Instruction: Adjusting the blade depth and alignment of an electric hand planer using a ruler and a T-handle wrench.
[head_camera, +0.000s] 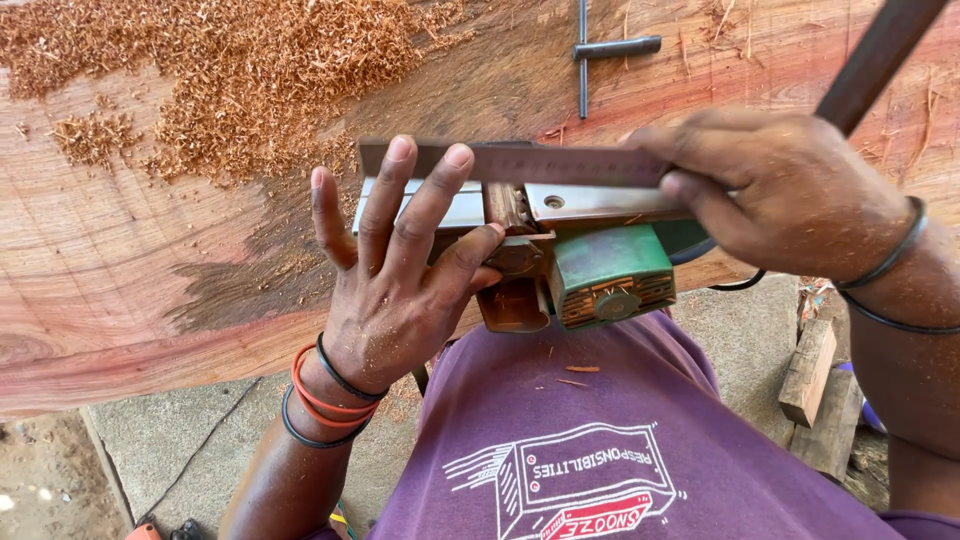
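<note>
A green electric planer (600, 270) lies upside down at the edge of a big reddish wood slab (150, 260), its metal sole plate (590, 202) facing up. My left hand (395, 270) rests spread on the planer's left end, fingers on the sole and thumb by the cutter drum (510, 208). A steel ruler (540, 165) lies on edge along the sole; my right hand (780, 190) pinches its right end. Sawdust clings to my left hand and wristbands.
A heap of wood shavings (250, 70) covers the slab's upper left. A metal T-shaped tool (600, 48) lies on the slab at top centre. A dark rod (880, 55) crosses the top right. Wood offcuts (815, 395) sit on the concrete floor (170, 440) at right.
</note>
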